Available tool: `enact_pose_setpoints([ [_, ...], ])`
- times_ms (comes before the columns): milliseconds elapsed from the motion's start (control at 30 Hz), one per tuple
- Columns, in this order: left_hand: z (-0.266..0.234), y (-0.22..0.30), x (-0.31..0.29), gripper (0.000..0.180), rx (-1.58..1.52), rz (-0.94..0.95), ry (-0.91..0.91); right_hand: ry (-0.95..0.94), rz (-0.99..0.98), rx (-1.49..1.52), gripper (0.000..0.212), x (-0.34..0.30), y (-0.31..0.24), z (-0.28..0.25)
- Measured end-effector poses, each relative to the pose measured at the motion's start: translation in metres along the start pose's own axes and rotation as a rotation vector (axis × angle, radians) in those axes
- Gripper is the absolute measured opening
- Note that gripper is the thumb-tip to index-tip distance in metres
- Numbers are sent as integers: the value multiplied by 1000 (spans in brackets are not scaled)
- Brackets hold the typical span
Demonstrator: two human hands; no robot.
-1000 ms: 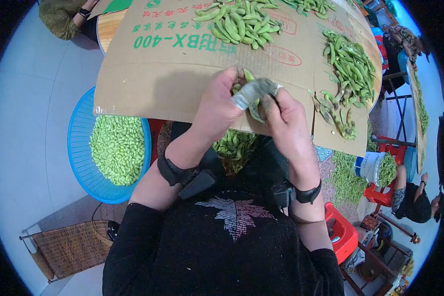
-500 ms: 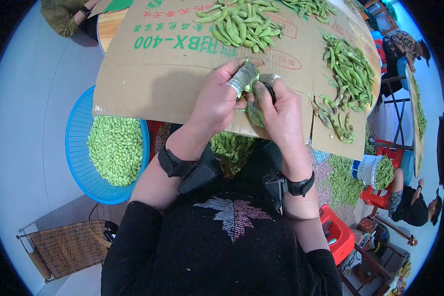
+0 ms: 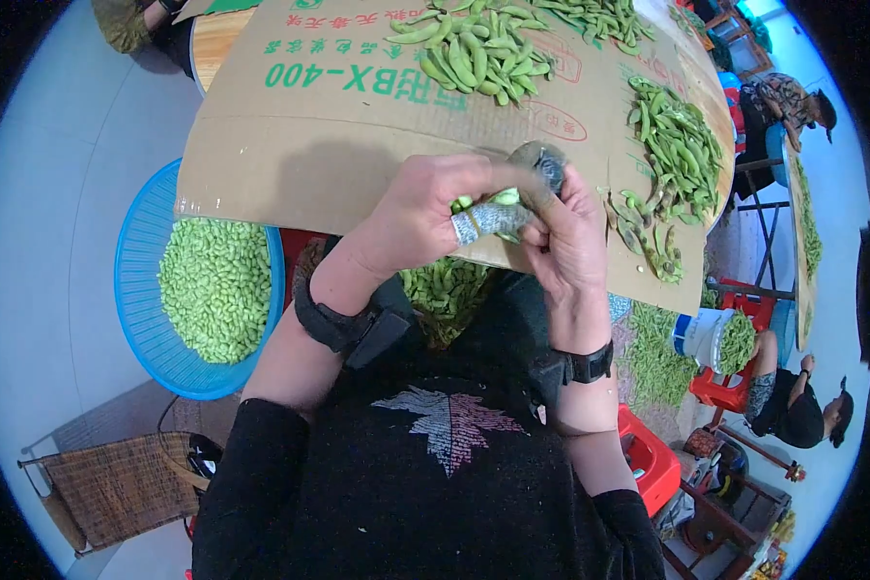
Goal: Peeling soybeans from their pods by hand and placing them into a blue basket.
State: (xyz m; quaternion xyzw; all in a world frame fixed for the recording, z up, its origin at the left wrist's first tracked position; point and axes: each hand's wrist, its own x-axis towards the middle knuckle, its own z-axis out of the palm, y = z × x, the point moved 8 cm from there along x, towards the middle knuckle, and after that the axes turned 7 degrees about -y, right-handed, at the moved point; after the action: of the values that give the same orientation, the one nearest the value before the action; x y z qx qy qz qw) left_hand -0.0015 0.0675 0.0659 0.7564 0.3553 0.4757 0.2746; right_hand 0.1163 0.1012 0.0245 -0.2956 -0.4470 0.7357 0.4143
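grasping green pod (image 3: 505, 196) w/ l hand (image 3: 430, 205), can't tell r hand (image 3: 572, 232) grip, nr cardboard (image 3: 246, 179) edge, room l.

Pale grey tile flr (image 3: 58, 242) w/ thin seams, L side. Wood tbl (image 3: 204, 56) up top, light-brown edge showing. Woven cane chair (image 3: 116, 488) lower L, shadow on flr beside it. Red plastic stool (image 3: 651, 466) lower R; 2nd red stool (image 3: 720, 391) farther R, nr another tbl (image 3: 800, 302) w/ dark legs. Dark wood frame (image 3: 739, 527) btm R. Light cool, bluish.
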Motion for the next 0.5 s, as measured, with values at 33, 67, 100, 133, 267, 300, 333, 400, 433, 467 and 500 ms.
enact_pose_setpoints([
  [33, -2, -5, -1, 34, -2, 2, 5, -11, 84, 249, 11, -1, 9, 4],
  [67, -1, -4, -2, 31, -30, 67, -28, -10, 117, 410, 11, -3, 12, 10],
  [100, 0, -1, -4, 27, -56, 130, -62, -12, 118, 406, 11, -3, 13, 9],
  [133, 1, -2, -5, 27, -56, 132, -58, -64, 117, 473, 10, -1, 15, 12],
  [267, 7, -30, -14, 9, -672, -293, -56, -50, 77, 393, 9, 10, 8, 14],
  [300, 11, -33, -14, 12, -815, -329, -33, 8, 37, 253, 9, 11, 2, 11],
  [333, 13, -35, -15, 15, -960, -364, -10, 18, 22, 204, 10, 14, -2, 10],
  [400, 12, -37, -15, 17, -1036, -367, -14, 25, 8, 166, 10, 18, -3, 11],
  [433, 12, -39, -15, 19, -1110, -375, -23, 34, -6, 134, 10, 20, -4, 12],
  [467, 11, -42, -16, 19, -1112, -367, -16, 28, -5, 125, 10, 23, -5, 14],
  [500, 11, -44, -17, 19, -1172, -367, -4, 32, -17, 98, 11, 24, -6, 16],
])
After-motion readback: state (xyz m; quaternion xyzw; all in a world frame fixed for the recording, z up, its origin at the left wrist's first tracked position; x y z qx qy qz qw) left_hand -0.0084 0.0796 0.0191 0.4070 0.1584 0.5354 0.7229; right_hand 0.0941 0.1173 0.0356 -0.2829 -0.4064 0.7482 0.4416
